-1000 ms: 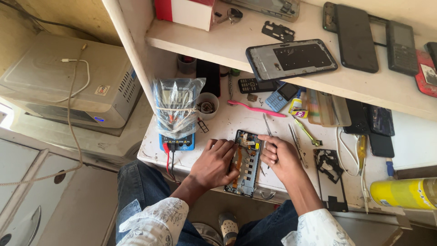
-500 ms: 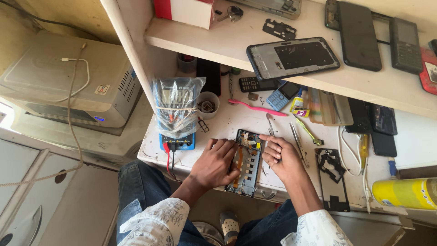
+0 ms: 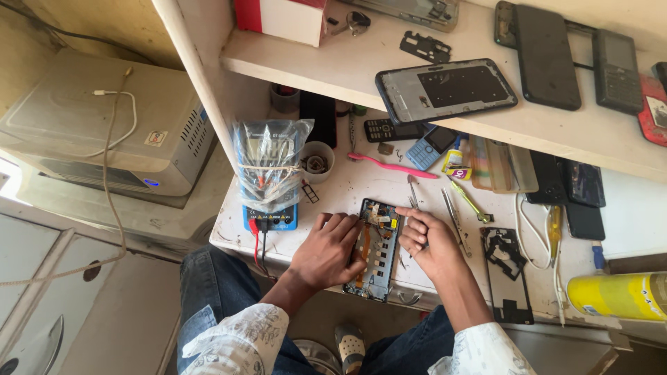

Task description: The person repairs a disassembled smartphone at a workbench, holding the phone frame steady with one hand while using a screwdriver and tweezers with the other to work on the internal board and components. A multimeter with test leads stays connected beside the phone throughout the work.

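We see a white, scuffed workbench (image 3: 361,184) strewn with colour: a pink toothbrush (image 3: 392,167), a blue keypad phone (image 3: 431,146), a blue multimeter (image 3: 269,182) wrapped in clear plastic with red and black leads, and a yellow spray can (image 3: 615,295). On the white shelf (image 3: 486,114) sit black handsets (image 3: 545,48) and a red-and-white box (image 3: 281,15). Our sleeves are white with a grey print; the jeans are dark blue.

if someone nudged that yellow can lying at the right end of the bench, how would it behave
The yellow spray can lies on its side on the white bench, so a sideways nudge would probably make it roll. Its smooth round body looks slippery to grip. It seems rigid, likely metal, and should not flex when lifted.
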